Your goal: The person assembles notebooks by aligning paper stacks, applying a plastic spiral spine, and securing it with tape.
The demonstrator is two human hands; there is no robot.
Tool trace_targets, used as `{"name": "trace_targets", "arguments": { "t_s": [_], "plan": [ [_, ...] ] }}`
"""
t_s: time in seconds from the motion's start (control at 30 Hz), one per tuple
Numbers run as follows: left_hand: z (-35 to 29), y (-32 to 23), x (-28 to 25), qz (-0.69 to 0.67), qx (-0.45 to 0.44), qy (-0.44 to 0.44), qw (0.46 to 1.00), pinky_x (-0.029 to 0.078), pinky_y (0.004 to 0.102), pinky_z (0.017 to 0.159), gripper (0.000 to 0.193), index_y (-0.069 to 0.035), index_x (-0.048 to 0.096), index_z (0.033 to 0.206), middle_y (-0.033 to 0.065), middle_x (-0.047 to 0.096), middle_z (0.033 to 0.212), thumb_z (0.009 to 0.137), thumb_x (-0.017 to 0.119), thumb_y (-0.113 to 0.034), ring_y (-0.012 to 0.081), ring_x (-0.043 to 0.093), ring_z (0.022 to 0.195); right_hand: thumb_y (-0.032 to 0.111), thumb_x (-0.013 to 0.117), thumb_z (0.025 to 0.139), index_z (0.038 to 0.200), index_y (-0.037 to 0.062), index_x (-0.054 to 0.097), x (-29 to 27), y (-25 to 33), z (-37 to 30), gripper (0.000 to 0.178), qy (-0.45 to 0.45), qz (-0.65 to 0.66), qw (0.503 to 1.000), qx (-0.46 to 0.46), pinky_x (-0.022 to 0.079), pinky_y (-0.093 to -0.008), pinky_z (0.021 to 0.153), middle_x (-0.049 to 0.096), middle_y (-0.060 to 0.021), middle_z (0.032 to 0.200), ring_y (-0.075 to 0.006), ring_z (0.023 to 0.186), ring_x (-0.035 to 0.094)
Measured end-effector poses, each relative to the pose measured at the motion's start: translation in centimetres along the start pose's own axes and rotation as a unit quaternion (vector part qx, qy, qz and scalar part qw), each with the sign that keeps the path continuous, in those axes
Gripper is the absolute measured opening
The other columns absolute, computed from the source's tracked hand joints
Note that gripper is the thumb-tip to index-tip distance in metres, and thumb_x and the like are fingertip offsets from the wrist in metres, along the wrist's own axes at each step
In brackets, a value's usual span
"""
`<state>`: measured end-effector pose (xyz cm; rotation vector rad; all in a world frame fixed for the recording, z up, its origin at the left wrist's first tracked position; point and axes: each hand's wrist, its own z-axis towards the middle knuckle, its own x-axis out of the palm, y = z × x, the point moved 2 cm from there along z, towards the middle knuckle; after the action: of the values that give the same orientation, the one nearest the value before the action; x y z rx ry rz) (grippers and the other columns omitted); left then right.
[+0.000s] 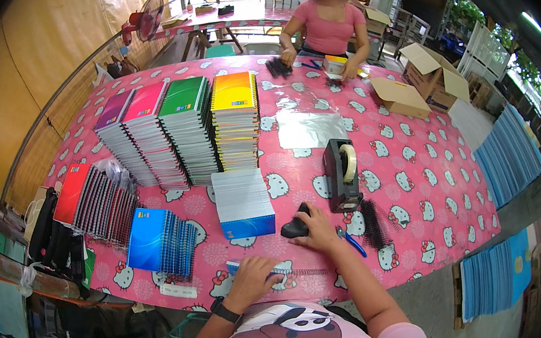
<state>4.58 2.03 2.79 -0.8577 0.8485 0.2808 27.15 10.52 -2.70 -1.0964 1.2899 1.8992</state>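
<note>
My left hand (255,279) is closed on a small blue-edged notebook (233,266) near the table's front edge. A thin spiral coil (309,272) runs out from the notebook's edge to the right. My right hand (317,229) is closed round a black rounded object (295,222), whose kind I cannot make out. Blue-handled pliers (354,243) lie just right of that hand, beside a bunch of black spiral coils (376,225). Ahead of my hands, a stack of blue-covered sheets (244,199) leans with its white pages showing.
A black tape dispenser (343,177) stands ahead of my right hand. Tall notebook stacks in purple, pink, green (185,96) and yellow (234,91) fill the left; red (74,193) and blue (148,238) ones are nearer. Opposite, a co-worker (327,25) handles black coils beside open cardboard boxes (402,97).
</note>
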Motion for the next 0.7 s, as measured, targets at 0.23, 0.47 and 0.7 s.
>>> {"name": "trace_targets", "arguments": {
  "t_s": [0.23,0.47,0.7],
  "plan": [
    [-0.9,1.1,0.7,0.072,-0.045,0.004,0.996,0.023,0.0537,0.094,0.027,-0.013,0.061,0.093,0.0008,0.058,0.09,0.075,0.067,-0.034,0.0212,0.053,0.092,0.047,0.073,0.067,0.108,0.0121,0.063,-2.0,2.6,-1.1,0.054,0.042,0.093,0.993,0.054,0.034,-0.044,0.097,0.049,-0.0169,0.122,-0.035,0.116,0.042],
    [-1.9,2.4,0.0,0.076,-0.066,-0.033,0.994,0.018,0.0542,0.095,0.025,-0.016,0.064,0.083,-0.0023,0.058,0.084,0.065,0.075,-0.029,0.0184,0.053,0.091,0.042,0.065,0.079,0.112,0.0037,0.061,-2.8,5.4,-5.1,0.05,0.254,0.614,0.747,-0.001,0.034,-0.0361,0.098,0.06,-0.0084,0.11,-0.0217,0.11,0.05],
    [-1.8,2.1,0.1,0.054,-0.064,-0.039,0.996,0.023,0.0522,0.093,0.031,-0.016,0.064,0.089,-0.0018,0.056,0.076,0.062,0.077,-0.025,0.0184,0.054,0.085,0.032,0.071,0.076,0.105,0.0058,0.065,-2.2,6.3,-4.2,0.039,0.13,0.404,0.905,-0.029,0.042,-0.0342,0.088,0.061,-0.0094,0.099,-0.0193,0.096,0.056]
  ]
}}
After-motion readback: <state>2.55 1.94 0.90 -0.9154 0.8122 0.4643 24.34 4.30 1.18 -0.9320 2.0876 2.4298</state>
